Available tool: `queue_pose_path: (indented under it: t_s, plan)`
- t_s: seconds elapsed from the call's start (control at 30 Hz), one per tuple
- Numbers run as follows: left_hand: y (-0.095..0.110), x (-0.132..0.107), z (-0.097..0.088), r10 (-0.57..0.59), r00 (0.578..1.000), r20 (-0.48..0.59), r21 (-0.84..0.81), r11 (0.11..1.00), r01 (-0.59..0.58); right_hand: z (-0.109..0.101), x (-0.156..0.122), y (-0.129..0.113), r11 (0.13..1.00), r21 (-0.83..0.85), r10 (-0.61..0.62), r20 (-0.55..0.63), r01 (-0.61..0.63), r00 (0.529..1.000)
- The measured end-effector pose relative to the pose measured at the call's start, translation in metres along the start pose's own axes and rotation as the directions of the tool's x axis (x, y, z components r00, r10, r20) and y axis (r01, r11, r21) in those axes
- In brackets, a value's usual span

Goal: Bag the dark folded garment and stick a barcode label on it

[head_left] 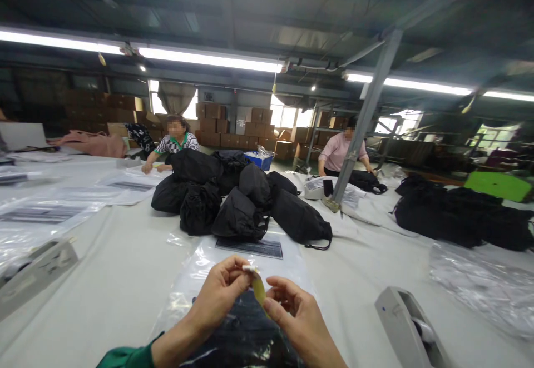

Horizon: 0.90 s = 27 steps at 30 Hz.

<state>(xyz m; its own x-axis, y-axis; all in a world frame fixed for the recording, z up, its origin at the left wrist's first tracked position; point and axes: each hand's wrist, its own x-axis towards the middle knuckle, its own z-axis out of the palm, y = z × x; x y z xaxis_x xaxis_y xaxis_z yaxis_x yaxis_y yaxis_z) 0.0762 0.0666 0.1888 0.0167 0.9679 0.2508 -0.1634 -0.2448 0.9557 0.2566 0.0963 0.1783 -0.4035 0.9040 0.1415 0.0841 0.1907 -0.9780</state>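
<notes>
My left hand point(221, 290), closed, pinches the white upper end of a curved yellow strip point(259, 289), perhaps a backing strip of labels. At its lower end, my right hand point(298, 315) has thumb and curled fingers around the strip; the exact contact is partly hidden. Beneath both hands a clear plastic bag point(183, 296) lies flat, with a dark item point(246, 334) inside it. A printed black block point(250, 247) shows on the plastic. Just beyond is a heap of black drawstring bags point(237, 215).
Grey tape dispensers stand left point(37, 273) and right point(409, 323). More black bags point(459, 212) and clear plastic point(479, 284) lie right. A slanted metal post point(365, 123) rises from the table. Two people point(177, 143) point(340, 151) work across it. Cartons point(212, 126) are stacked behind.
</notes>
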Motion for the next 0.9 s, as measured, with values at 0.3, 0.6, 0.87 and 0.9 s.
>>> queue_pose_path:
  t_s: [0.3, 0.6, 0.87, 0.9]
  plan:
    - [0.016, -0.003, -0.018, -0.004, 1.0, 0.021, 0.317, 0.948, -0.003, -0.015, 0.007, -0.033, 0.961, -0.205, -0.153, 0.162, 0.185, 0.975]
    - [0.059, 0.058, 0.018, -0.114, 0.875, 0.471, 0.397, 0.913, -0.095, -0.078, 0.029, -0.114, 0.572, -0.599, -0.165, 0.584, 0.56, 0.794]
    - [0.012, 0.081, 0.053, -0.211, 0.904, 0.372, 0.253, 0.96, 0.12, -0.119, 0.034, -0.081, 0.483, -0.768, -0.576, 0.084, 0.421, 0.813]
    - [0.006, 0.082, 0.055, -0.213, 0.921, 0.326, 0.233, 0.962, 0.141, -0.119, 0.031, -0.073, 0.518, -0.771, -0.628, -0.049, 0.371, 0.777]
